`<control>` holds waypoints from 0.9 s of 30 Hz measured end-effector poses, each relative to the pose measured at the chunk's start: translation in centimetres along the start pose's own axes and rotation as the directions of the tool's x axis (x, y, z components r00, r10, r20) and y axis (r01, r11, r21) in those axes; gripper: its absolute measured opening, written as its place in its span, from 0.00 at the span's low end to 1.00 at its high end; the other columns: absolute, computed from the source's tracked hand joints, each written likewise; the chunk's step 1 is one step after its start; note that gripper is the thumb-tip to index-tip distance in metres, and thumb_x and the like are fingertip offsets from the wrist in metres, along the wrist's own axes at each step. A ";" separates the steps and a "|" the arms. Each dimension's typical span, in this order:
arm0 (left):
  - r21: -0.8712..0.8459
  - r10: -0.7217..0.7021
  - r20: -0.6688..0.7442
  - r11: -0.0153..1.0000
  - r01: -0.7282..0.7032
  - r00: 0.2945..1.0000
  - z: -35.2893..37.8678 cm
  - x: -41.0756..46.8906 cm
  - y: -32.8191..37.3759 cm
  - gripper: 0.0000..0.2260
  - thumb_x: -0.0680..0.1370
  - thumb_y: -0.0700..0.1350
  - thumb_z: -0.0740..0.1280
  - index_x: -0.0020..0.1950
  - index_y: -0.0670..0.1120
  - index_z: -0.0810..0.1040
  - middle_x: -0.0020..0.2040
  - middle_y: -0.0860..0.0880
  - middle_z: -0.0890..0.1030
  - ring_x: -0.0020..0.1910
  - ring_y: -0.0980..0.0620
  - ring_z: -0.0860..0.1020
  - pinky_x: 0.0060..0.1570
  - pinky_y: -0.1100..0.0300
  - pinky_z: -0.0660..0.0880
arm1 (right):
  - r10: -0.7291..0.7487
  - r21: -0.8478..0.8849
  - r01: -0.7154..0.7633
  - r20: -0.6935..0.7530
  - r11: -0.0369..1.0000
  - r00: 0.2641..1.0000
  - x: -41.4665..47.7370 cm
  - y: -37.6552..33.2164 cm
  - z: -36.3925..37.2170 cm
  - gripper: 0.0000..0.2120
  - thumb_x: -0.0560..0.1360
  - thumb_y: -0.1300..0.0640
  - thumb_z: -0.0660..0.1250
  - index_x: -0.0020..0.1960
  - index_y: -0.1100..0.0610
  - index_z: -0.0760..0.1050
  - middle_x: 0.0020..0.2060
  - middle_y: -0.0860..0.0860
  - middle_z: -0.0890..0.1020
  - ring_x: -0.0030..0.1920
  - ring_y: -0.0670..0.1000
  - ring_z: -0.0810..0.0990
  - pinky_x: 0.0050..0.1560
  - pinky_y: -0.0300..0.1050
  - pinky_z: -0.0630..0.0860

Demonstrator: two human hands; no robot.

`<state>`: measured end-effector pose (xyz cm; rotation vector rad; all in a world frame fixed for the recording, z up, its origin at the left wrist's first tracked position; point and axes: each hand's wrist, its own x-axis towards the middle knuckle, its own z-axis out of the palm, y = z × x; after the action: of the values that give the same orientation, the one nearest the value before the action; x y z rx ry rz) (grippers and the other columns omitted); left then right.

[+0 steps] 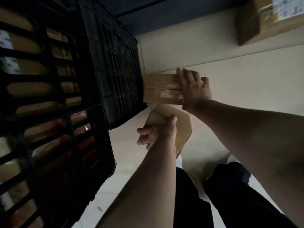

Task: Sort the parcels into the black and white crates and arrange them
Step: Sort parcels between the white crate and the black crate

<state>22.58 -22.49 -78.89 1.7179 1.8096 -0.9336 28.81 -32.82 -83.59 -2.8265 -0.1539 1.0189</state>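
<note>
Left grip pinches the near corner of a flat brown parcel, thumb on top and fingers below, as far as I can see. Right grip is curled over the end of a taped cardboard box, which lies on the pale floor against the side of a black crate. A nearer black crate holds parcels, seen through its slots.

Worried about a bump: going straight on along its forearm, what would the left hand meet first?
Probably the brown box under the right hand, just beyond the flat parcel the left hand holds; depth is unclear.
</note>
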 end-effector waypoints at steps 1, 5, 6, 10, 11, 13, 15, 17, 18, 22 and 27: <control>0.010 0.010 -0.033 1.000 -0.010 0.999 -0.2 0.0 -0.3 0.58 0.62 0.64 0.78 0.78 0.46 0.44 0.75 0.40 0.51 0.69 0.38 0.62 0.69 0.42 0.67 | 0.017 -0.032 -0.018 -0.034 0.999 0.999 -0.1 0.0 -0.1 0.58 0.66 0.49 0.77 0.79 0.55 0.39 0.75 0.56 0.57 0.72 0.59 0.58 0.67 0.56 0.63; -0.068 0.084 -0.043 0.994 -0.087 0.996 -1.8 -0.6 -2.1 0.56 0.60 0.59 0.80 0.76 0.48 0.48 0.69 0.42 0.59 0.63 0.39 0.67 0.63 0.43 0.72 | 0.207 0.106 -0.206 0.010 0.973 0.978 -2.9 1.8 -1.3 0.55 0.59 0.41 0.78 0.76 0.55 0.54 0.65 0.56 0.67 0.64 0.60 0.65 0.62 0.55 0.65; -0.088 0.098 -0.025 0.991 -0.100 0.995 -2.4 -1.3 -2.6 0.57 0.60 0.57 0.80 0.76 0.49 0.47 0.69 0.42 0.59 0.64 0.39 0.67 0.63 0.42 0.72 | 0.259 0.166 -0.260 0.033 0.951 0.965 -4.1 2.6 -1.9 0.52 0.58 0.43 0.79 0.73 0.55 0.57 0.64 0.57 0.67 0.63 0.60 0.66 0.62 0.55 0.65; -0.117 0.161 0.030 0.981 -0.156 0.987 -4.8 -5.9 -4.0 0.58 0.61 0.55 0.81 0.77 0.52 0.44 0.70 0.43 0.59 0.65 0.39 0.67 0.64 0.43 0.72 | 0.446 0.317 -0.495 0.217 0.809 0.868 -9.4 6.3 -5.0 0.49 0.56 0.50 0.82 0.69 0.56 0.60 0.63 0.58 0.64 0.63 0.62 0.66 0.61 0.57 0.67; -0.103 0.188 0.030 0.977 -0.184 0.982 -5.5 -7.4 -4.2 0.57 0.61 0.55 0.81 0.78 0.51 0.44 0.69 0.43 0.59 0.65 0.40 0.67 0.64 0.44 0.72 | 0.488 0.353 -0.557 0.269 0.752 0.830 -10.9 7.2 -6.1 0.50 0.56 0.49 0.82 0.69 0.57 0.60 0.63 0.58 0.64 0.63 0.62 0.66 0.62 0.57 0.68; -0.067 0.245 0.034 0.968 -0.243 0.969 -7.0 -10.8 -4.5 0.56 0.62 0.54 0.81 0.77 0.49 0.46 0.69 0.43 0.59 0.65 0.41 0.67 0.62 0.47 0.73 | 0.542 0.415 -0.635 0.332 0.651 0.772 -13.7 8.5 -8.5 0.50 0.56 0.48 0.82 0.70 0.58 0.60 0.63 0.58 0.64 0.63 0.62 0.66 0.63 0.57 0.69; -0.018 0.308 0.044 0.951 -0.308 0.950 -8.5 -14.3 -4.3 0.56 0.62 0.54 0.81 0.77 0.48 0.47 0.69 0.42 0.59 0.65 0.40 0.67 0.57 0.49 0.73 | 0.559 0.476 -0.648 0.334 0.595 0.759 -16.1 9.1 -11.5 0.50 0.58 0.48 0.82 0.71 0.58 0.59 0.64 0.58 0.64 0.65 0.61 0.66 0.65 0.57 0.69; 0.044 0.383 0.038 0.922 -0.385 0.923 -9.9 -18.0 -3.6 0.54 0.63 0.55 0.80 0.77 0.47 0.48 0.71 0.41 0.59 0.65 0.38 0.67 0.52 0.50 0.70 | 0.559 0.510 -0.620 0.291 0.596 0.777 -18.1 9.1 -14.9 0.49 0.58 0.48 0.81 0.71 0.58 0.59 0.63 0.57 0.65 0.65 0.60 0.66 0.65 0.57 0.70; 0.080 0.417 0.032 0.905 -0.418 0.908 -10.7 -19.8 -3.0 0.53 0.63 0.56 0.80 0.76 0.47 0.49 0.71 0.41 0.59 0.65 0.38 0.67 0.51 0.49 0.70 | 0.561 0.523 -0.608 0.269 0.597 0.783 -19.0 9.0 -16.7 0.49 0.58 0.48 0.81 0.71 0.57 0.59 0.63 0.56 0.65 0.64 0.60 0.66 0.65 0.56 0.70; 0.146 0.559 0.010 0.820 -0.554 0.829 -14.5 -26.4 -0.7 0.54 0.63 0.58 0.79 0.77 0.48 0.48 0.72 0.40 0.57 0.67 0.37 0.65 0.55 0.48 0.71 | 0.601 0.633 -0.583 0.223 0.510 0.768 -22.9 8.8 -23.5 0.51 0.58 0.47 0.81 0.72 0.56 0.58 0.64 0.55 0.64 0.66 0.59 0.65 0.66 0.56 0.69; 0.112 0.727 0.014 0.681 -0.724 0.686 -21.1 -33.4 1.2 0.56 0.63 0.56 0.80 0.79 0.50 0.47 0.74 0.40 0.56 0.70 0.36 0.63 0.64 0.44 0.68 | 0.593 0.809 -0.489 0.229 0.325 0.772 -28.7 9.8 -31.0 0.49 0.59 0.45 0.80 0.73 0.55 0.59 0.65 0.54 0.65 0.66 0.57 0.66 0.59 0.52 0.73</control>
<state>29.67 -29.02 -40.56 2.2584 0.9055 -0.6468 27.15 -49.31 -43.51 -1.9444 1.1063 0.6858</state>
